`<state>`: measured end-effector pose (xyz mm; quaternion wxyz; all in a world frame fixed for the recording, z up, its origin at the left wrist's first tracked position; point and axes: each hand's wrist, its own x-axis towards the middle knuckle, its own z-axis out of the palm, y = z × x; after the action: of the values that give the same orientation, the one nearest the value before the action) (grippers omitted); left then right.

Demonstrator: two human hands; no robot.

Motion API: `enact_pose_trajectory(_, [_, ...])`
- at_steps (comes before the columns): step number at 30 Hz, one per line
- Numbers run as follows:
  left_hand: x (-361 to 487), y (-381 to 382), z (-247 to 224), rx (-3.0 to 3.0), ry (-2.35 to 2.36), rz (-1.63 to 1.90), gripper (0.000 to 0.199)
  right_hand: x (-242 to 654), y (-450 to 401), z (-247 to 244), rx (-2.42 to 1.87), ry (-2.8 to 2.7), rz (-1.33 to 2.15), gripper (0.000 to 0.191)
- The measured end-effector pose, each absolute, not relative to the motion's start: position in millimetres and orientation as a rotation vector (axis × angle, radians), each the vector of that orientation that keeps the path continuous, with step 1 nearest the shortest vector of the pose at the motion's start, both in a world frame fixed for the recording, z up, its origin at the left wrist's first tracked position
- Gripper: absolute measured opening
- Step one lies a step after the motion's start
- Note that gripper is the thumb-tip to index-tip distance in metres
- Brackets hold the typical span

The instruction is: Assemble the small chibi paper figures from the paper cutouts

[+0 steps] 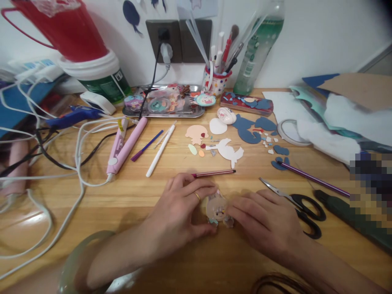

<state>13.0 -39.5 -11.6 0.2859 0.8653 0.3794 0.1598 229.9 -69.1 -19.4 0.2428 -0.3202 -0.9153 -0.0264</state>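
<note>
A small clear-edged character figure [218, 210] lies on the wooden table between my hands. My left hand [180, 208], with a ring and a pale bangle on that arm, holds it with fingertips at its top and thumb at its lower left edge. The bent fingers of my right hand [263, 218] press on its right side; their tips partly cover it. Just above my left fingers lies a dark red pen [214, 173]. Black-handled scissors [294, 200] rest to the right of my right hand. Cut shapes in peach [197, 134], white [228, 152] and blue [249, 130] lie further back.
A pink hair straightener [127, 147] and tangled white cables [80, 163] occupy the left. At the back stand a metal tray [165, 114], a pen cup [216, 83] and a green bottle [257, 53]. A tape roll [292, 132] and dark green tool [352, 218] are on the right.
</note>
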Motion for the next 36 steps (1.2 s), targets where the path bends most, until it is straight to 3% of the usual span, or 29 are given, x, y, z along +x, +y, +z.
enact_pose_trajectory(10, [11.6,-37.1,-10.4,2.32,0.984,0.386,0.058,235.9,-67.1,-19.5,-1.09,-2.398,-0.128,0.016])
enact_pose_trajectory(36, [10.7,-38.1,-14.3,2.343,1.003,0.383,0.06,230.8,-64.5,-20.0,-0.907,-2.52,-0.068,0.012])
